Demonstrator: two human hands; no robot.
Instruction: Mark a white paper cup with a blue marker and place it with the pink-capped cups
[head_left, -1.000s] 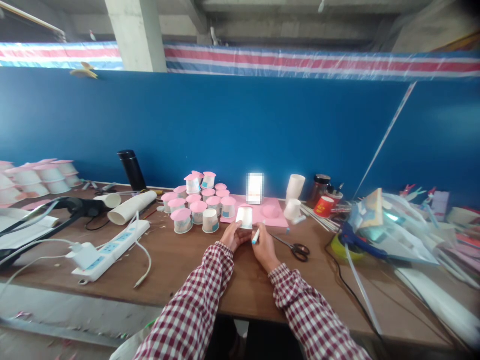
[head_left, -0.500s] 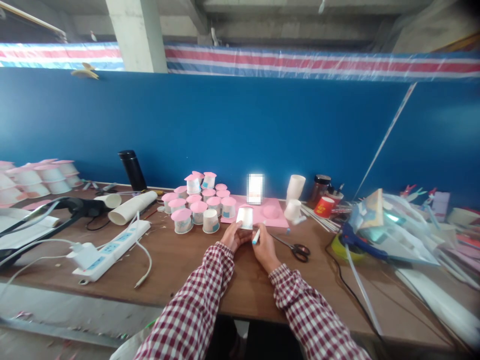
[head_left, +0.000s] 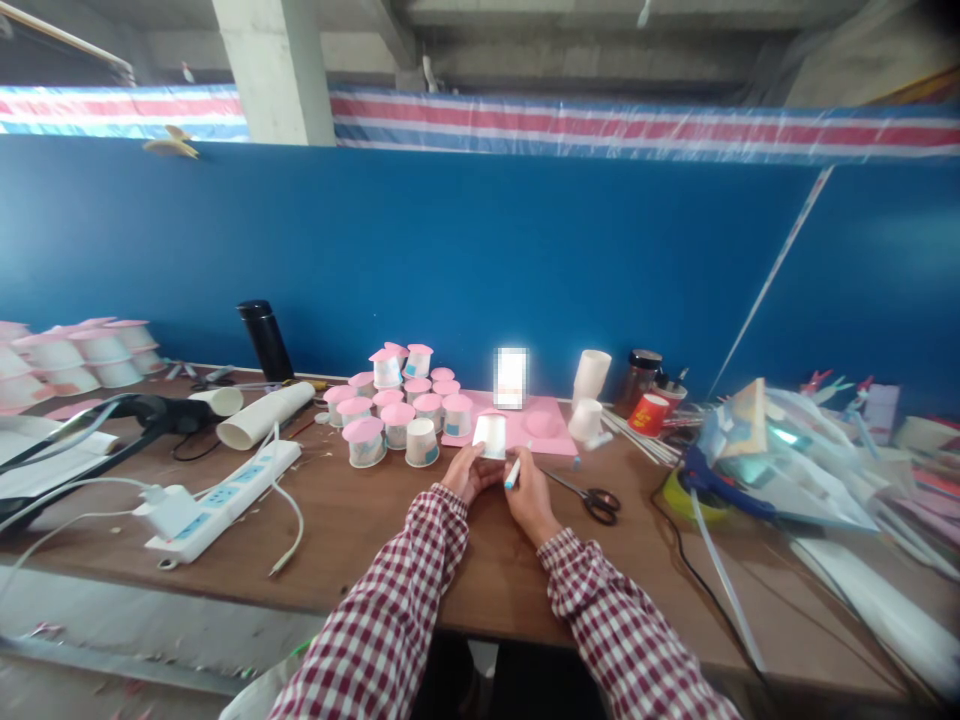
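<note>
Over the front of the table I hold a white paper cup (head_left: 491, 437), tilted, with my left hand (head_left: 466, 472) closed around its side. My right hand (head_left: 531, 497) is closed on a white marker pen (head_left: 513, 474) with a light-blue end, close beside the cup. Behind the cup lies a pink sheet (head_left: 517, 424) with a pink paper disc (head_left: 541, 424) on it. Several cups with pink lids (head_left: 398, 420) stand to the left, and one uncovered cup (head_left: 421, 442) is at their front. Scissors (head_left: 600, 504) with dark handles lie just right of my right hand.
A white power strip (head_left: 225, 505) with cables lies left, near a paper roll (head_left: 266, 415) and a black flask (head_left: 264, 340). On the right are white cups (head_left: 591, 375), a red cup (head_left: 648, 413), sticks (head_left: 641, 437) and a cluttered heap around a tape roll (head_left: 694, 497). A blue partition (head_left: 420, 250) rises behind.
</note>
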